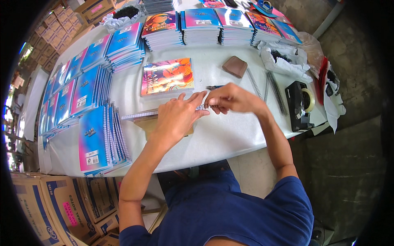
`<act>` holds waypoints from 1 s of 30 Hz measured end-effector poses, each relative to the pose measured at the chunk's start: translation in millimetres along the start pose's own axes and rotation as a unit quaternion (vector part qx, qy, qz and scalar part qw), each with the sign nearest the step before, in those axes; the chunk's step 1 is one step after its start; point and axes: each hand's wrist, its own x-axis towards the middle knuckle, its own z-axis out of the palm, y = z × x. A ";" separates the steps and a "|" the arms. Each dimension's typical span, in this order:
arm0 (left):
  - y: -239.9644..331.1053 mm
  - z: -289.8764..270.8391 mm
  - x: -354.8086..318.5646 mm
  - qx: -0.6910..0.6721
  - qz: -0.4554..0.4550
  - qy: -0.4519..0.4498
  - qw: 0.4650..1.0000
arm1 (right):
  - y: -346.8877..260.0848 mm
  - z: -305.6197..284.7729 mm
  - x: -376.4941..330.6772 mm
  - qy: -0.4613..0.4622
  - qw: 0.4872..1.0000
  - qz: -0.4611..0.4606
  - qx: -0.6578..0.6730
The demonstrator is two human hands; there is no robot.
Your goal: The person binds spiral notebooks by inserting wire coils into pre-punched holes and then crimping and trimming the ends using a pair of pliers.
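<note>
My left hand (177, 112) grips a spiral notebook (141, 115) that stands with its bound edge upward, fingers over the far side and thumb on the near side. At the notebook's right end, my right hand (233, 98) is closed in a pinch on the end of the spiral wire (206, 106); its fingertips partly hide the wire. A brown board or cover (148, 128) shows beneath the notebook and my left wrist. Just beyond my right hand lies a dark-handled tool (213, 87), partly covered. Behind my left hand rests a small pile of orange-covered pages (167, 76).
Stacked blue-and-pink spiral notebooks (92, 137) line the left side, and more stacks (201, 26) stand along the back. Loose wire coils (276, 91), a brown block (234, 66) and a black tape dispenser (298, 107) lie rightward. Cardboard boxes (61, 205) sit below left.
</note>
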 end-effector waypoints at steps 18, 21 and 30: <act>-32.1 32.0 3.1 0.002 0.052 0.309 0.950 | 32.0 -61.7 15.3 -0.013 0.978 -0.100 0.184; -28.2 29.7 -0.3 -0.040 0.028 0.267 0.962 | 16.2 -35.9 30.1 -0.033 0.997 0.022 0.069; -33.1 26.7 1.8 -0.040 0.000 0.285 0.958 | 25.5 -30.0 39.0 -0.023 0.989 -0.046 0.140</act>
